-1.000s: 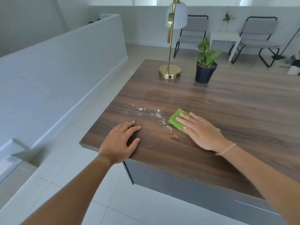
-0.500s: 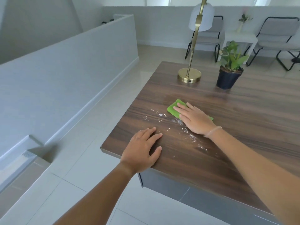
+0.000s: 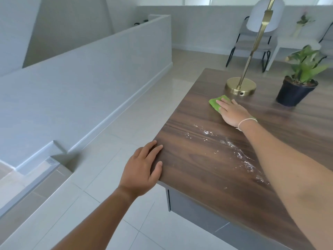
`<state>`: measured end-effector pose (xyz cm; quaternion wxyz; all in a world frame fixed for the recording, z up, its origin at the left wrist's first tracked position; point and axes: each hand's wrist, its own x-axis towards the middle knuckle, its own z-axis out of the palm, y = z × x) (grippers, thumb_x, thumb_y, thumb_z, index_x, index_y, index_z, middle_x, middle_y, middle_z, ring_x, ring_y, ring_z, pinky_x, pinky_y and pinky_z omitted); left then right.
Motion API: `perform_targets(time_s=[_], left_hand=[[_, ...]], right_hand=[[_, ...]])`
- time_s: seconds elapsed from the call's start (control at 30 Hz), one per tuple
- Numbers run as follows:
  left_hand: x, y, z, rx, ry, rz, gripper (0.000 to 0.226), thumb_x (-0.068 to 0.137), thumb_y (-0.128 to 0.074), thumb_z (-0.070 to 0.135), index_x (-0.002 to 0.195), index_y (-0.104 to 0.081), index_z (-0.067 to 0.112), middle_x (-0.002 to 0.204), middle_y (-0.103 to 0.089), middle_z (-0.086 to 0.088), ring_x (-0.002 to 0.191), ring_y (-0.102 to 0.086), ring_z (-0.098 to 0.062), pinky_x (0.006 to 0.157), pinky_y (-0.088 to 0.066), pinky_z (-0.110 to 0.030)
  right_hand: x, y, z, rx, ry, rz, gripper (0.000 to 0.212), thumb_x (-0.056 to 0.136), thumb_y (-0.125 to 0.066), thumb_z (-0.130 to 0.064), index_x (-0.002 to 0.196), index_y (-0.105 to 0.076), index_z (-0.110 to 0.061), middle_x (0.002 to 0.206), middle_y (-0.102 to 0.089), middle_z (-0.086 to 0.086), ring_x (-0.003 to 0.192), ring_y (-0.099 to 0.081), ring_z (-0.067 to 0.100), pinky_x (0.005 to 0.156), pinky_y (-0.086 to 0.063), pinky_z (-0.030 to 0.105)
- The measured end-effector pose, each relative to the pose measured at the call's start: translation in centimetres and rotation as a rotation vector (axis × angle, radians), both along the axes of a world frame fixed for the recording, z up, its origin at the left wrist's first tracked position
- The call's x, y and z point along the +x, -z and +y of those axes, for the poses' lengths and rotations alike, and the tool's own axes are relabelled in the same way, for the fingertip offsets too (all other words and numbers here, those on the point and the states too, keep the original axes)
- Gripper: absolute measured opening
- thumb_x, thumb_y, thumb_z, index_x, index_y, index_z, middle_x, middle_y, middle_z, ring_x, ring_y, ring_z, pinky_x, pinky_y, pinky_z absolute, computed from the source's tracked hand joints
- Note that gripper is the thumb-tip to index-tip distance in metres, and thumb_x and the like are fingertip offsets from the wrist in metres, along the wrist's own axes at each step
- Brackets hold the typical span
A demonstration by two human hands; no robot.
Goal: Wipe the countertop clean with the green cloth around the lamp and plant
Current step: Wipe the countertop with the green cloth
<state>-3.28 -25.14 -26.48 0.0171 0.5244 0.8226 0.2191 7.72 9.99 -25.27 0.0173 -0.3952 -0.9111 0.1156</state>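
Observation:
My right hand [image 3: 232, 112] lies flat on the green cloth [image 3: 215, 102], pressing it onto the dark wooden countertop [image 3: 207, 165] just in front of the brass lamp base [image 3: 240, 86]. Most of the cloth is hidden under the palm. The lamp's brass stem rises to a white shade [image 3: 264, 15]. A leafy plant in a black pot [image 3: 293, 92] stands to the right of the lamp. My left hand [image 3: 142, 168] rests fingers apart on the counter's near left edge, holding nothing. A streak of white residue [image 3: 232, 148] runs across the wood behind my right wrist.
The counter's left edge drops to a pale tiled floor [image 3: 108, 159]. A low grey partition wall [image 3: 90, 69] runs along the left. Behind the counter stand black-framed chairs [image 3: 252, 44] and a small white side table [image 3: 292, 46].
My right hand has slid the cloth away from me, past the white residue, up to the lamp base. My left hand has shifted to the counter's left edge. The view has swung left.

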Motion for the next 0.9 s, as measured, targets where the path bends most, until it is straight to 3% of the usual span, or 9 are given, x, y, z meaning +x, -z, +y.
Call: perform_targets(time_s=[0.1, 0.23, 0.33, 0.47, 0.6, 0.77, 0.9], left_hand=[[-0.1, 0.2, 0.1, 0.014, -0.009, 0.003, 0.058, 0.085, -0.028, 0.045, 0.133, -0.049, 0.019, 0.143, -0.045, 0.0, 0.122, -0.048, -0.024, 0.096, -0.044, -0.031], [0.0, 0.1, 0.0, 0.01, -0.005, -0.014, 0.06, 0.084, -0.027, 0.048, 0.134, -0.047, 0.021, 0.144, -0.043, 0.003, 0.123, -0.047, -0.021, 0.089, -0.049, -0.032], [-0.1, 0.1, 0.1, 0.015, -0.003, -0.017, 0.06, 0.084, -0.027, 0.048, 0.134, -0.048, 0.021, 0.144, -0.044, 0.002, 0.123, -0.048, -0.021, 0.087, -0.05, -0.032], [-0.3, 0.3, 0.1, 0.022, -0.002, -0.03, 0.057, 0.084, -0.031, 0.045, 0.132, -0.05, 0.02, 0.141, -0.047, 0.001, 0.12, -0.051, -0.022, 0.086, -0.051, -0.031], [-0.5, 0.5, 0.1, 0.023, -0.006, -0.038, 0.057, 0.083, -0.031, 0.045, 0.131, -0.05, 0.02, 0.141, -0.048, 0.001, 0.12, -0.051, -0.022, 0.085, -0.052, -0.033], [-0.5, 0.6, 0.1, 0.02, -0.002, -0.043, 0.063, 0.082, -0.025, 0.05, 0.135, -0.045, 0.024, 0.145, -0.041, 0.005, 0.126, -0.044, -0.018, 0.091, -0.046, -0.029], [-0.5, 0.7, 0.1, 0.029, -0.004, -0.05, 0.066, 0.081, -0.021, 0.052, 0.137, -0.042, 0.025, 0.147, -0.038, 0.006, 0.127, -0.041, -0.017, 0.095, -0.045, -0.03]], right_hand=[[-2.0, 0.6, -4.5, -0.031, -0.248, 0.055, 0.046, 0.1, -0.021, -0.027, 0.146, -0.023, -0.03, 0.158, -0.014, -0.007, 0.146, -0.008, 0.023, 0.119, -0.009, 0.039], [3.6, 1.1, -6.9, -0.02, -0.419, 0.158, 0.043, 0.1, -0.026, -0.031, 0.143, -0.027, -0.037, 0.15, -0.016, -0.021, 0.143, -0.009, 0.01, 0.116, -0.005, 0.027], [3.5, 0.5, -3.6, 0.0, -0.333, 0.111, 0.043, 0.1, -0.024, -0.032, 0.143, -0.027, -0.034, 0.153, -0.016, -0.014, 0.144, -0.009, 0.016, 0.115, -0.003, 0.032], [-3.9, -0.3, -1.5, -0.023, -0.076, 0.027, 0.047, 0.1, -0.017, -0.027, 0.147, -0.02, -0.029, 0.159, -0.011, -0.006, 0.146, -0.007, 0.027, 0.119, -0.007, 0.039], [-7.7, -0.1, -6.4, -0.026, -0.246, 0.05, 0.047, 0.1, -0.02, -0.028, 0.147, -0.02, -0.029, 0.158, -0.012, -0.006, 0.146, -0.007, 0.027, 0.119, -0.009, 0.04], [0.0, 0.7, -11.7, -0.024, -0.551, 0.131, 0.044, 0.1, -0.023, -0.031, 0.143, -0.022, -0.038, 0.149, -0.01, -0.024, 0.142, -0.001, 0.005, 0.116, -0.003, 0.027], [4.0, -0.1, -8.4, -0.028, -0.396, 0.091, 0.043, 0.1, -0.024, -0.031, 0.142, -0.021, -0.038, 0.152, -0.013, -0.017, 0.145, -0.005, 0.012, 0.117, -0.003, 0.03]])
